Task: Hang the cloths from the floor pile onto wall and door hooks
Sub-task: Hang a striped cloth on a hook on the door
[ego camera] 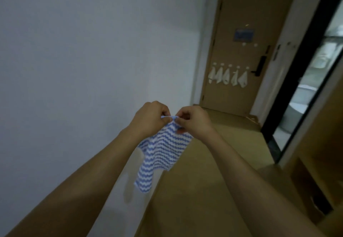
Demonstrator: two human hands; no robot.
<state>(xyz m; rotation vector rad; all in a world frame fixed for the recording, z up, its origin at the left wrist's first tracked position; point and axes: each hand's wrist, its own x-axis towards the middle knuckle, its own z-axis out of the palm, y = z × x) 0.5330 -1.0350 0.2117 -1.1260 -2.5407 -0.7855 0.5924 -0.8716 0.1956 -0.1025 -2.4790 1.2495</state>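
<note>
Blue-and-white zigzag cloth [163, 147] dangles up close by the left wall, while five white cloths [228, 76] hang on the far door's hooks [230, 66].

Open floor [194, 190] runs ahead to the wooden door [246, 38], bounded on the left by a bare white wall [74, 51] and on the right by a dark-framed glass partition [304, 66] and wooden cabinet [315, 171]; five white cloths [227, 76] occupy the door's lower hook row.

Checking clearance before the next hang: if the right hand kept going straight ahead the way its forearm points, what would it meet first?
The right hand points up-left, so the left hand, pinching the same striped cloth, probably comes first; depth is unclear.
</note>
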